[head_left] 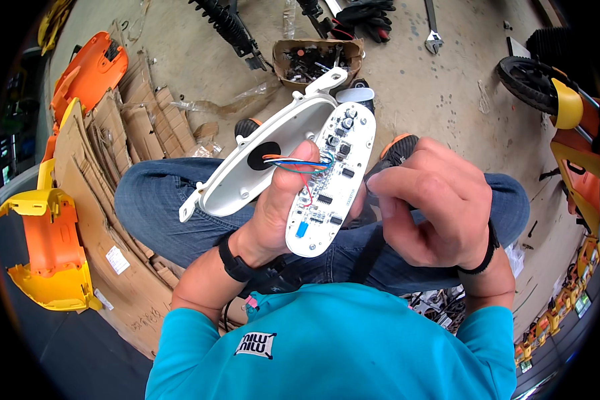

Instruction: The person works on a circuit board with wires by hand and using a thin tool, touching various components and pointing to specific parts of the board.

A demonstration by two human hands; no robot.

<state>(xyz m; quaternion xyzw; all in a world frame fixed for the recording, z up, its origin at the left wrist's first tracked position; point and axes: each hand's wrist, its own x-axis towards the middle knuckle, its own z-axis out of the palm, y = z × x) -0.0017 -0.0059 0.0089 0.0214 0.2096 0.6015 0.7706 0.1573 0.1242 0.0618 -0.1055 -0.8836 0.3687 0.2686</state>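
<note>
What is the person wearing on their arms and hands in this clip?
Both hands are bare, with no gloves. The left hand has a black watch-like band on its wrist; the right hand has a thin black band. The forearms are uncovered below a short-sleeved teal shirt.

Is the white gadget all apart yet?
Partly. The long white circuit board is already lifted out of the white plastic shell. The left hand holds both; the right hand is at the board's edge. Coloured wires still join board and shell.
</note>
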